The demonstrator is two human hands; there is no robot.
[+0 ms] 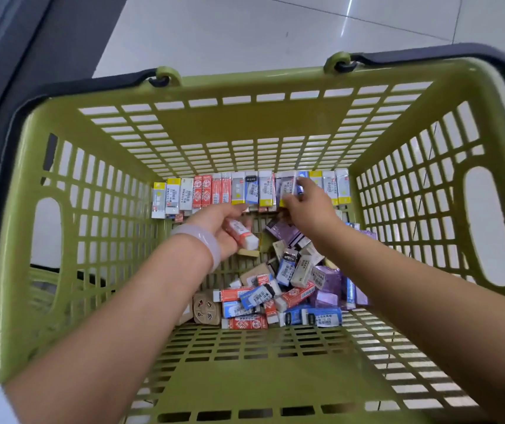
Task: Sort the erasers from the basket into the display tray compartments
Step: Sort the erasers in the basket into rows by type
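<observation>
Both my arms reach into a green plastic basket (98,240). A row of erasers (202,191) stands upright against its far wall, in red, yellow, blue and grey sleeves. My left hand (223,231) grips a red-and-white eraser (243,235) just below that row. My right hand (306,206) pinches a grey-sleeved eraser (288,185) standing in the row. A loose pile of erasers (278,289) in red, blue, purple and tan lies on the basket floor under my right forearm. No display tray is in view.
The basket has slotted walls, oval hand holes (486,228) and dark handles (159,81) folded along the rim. The near half of the basket floor (245,362) holds no erasers. Pale floor tiles (245,32) lie beyond it.
</observation>
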